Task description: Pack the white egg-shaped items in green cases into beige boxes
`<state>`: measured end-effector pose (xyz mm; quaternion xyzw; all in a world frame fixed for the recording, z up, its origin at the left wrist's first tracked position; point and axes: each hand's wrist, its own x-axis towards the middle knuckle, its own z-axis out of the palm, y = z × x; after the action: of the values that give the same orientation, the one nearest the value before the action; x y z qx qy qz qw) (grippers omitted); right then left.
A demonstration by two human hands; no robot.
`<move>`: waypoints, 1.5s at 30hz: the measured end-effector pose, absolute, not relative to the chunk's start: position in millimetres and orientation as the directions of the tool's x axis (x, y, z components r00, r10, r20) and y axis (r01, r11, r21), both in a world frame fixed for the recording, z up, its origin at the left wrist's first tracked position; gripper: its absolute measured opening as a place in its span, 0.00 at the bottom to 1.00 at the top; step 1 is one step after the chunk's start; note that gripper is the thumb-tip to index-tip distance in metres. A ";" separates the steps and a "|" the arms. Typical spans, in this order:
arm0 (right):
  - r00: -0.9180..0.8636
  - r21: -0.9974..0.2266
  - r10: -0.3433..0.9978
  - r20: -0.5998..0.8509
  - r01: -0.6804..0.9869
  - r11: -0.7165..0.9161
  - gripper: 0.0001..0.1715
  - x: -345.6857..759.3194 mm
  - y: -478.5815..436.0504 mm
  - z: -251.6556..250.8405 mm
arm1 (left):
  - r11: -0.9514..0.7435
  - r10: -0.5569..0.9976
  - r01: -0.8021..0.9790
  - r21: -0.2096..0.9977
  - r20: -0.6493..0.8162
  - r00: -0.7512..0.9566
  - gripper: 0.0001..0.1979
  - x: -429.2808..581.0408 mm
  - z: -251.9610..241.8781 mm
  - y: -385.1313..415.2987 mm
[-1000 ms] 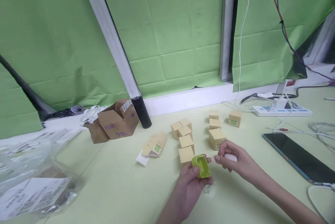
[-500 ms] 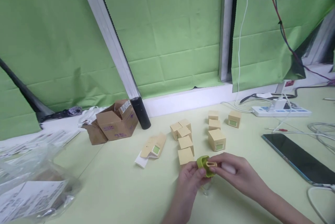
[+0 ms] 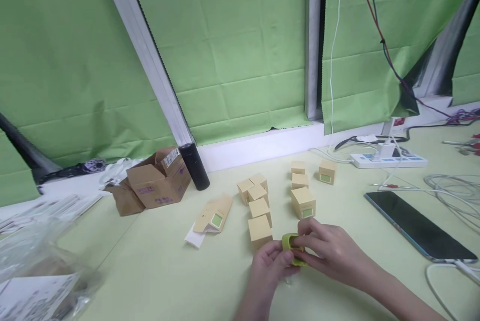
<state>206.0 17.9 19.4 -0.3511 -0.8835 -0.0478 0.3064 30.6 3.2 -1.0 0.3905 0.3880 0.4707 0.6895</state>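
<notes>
Item: green case (image 3: 288, 242), held over the table (image 3: 168, 271) just in front and to the right of the nearest tan box (image 3: 260, 231). Left hand (image 3: 270, 267): raised from in front of that box, fingers curled and clamped on the case's left side. Right hand (image 3: 330, 253): brought in from the box's right, forearm kept low, fingertips pinched on the case's top edge. A dark tablet (image 3: 416, 226) was laid well right of the box.
</notes>
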 end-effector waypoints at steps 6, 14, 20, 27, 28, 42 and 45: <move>-0.557 -0.211 0.596 0.578 0.604 0.768 0.11 206.9 18.7 16.2 | 0.212 0.950 -0.330 0.920 -0.115 0.290 0.22 30.4 -5.2 4.9; -0.586 -0.513 0.690 0.425 0.471 0.717 0.09 212.3 15.2 31.4 | 0.217 0.923 -0.273 0.937 -0.106 0.369 0.16 23.0 3.7 1.8; -0.654 -0.870 0.708 0.267 0.152 0.468 0.19 212.1 6.9 37.1 | 0.229 0.881 -0.269 0.936 -0.082 0.465 0.13 27.9 1.0 -1.5; -0.504 -0.775 0.764 0.403 0.256 0.578 0.25 197.3 -2.4 33.3 | 0.247 0.898 -0.313 0.917 -0.096 0.429 0.14 23.1 7.3 -0.1; -0.493 -0.748 0.751 0.438 0.264 0.609 0.25 197.8 -2.8 34.4 | 0.256 0.898 -0.321 0.912 -0.101 0.429 0.15 22.7 6.2 0.6; -0.247 -0.963 0.945 0.215 0.106 0.247 0.34 192.0 6.4 16.9 | 0.236 0.954 -0.585 0.776 -0.071 0.292 0.28 30.8 12.2 -2.5; -0.181 -0.986 0.969 0.166 -0.037 0.162 0.22 199.7 12.3 18.7 | 0.284 0.953 -0.606 0.743 -0.151 0.262 0.31 27.9 13.4 1.0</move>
<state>199.7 12.3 18.7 -0.4032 -0.5780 0.5065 0.4968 27.9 1.0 13.4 0.2851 0.3041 0.5259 0.7414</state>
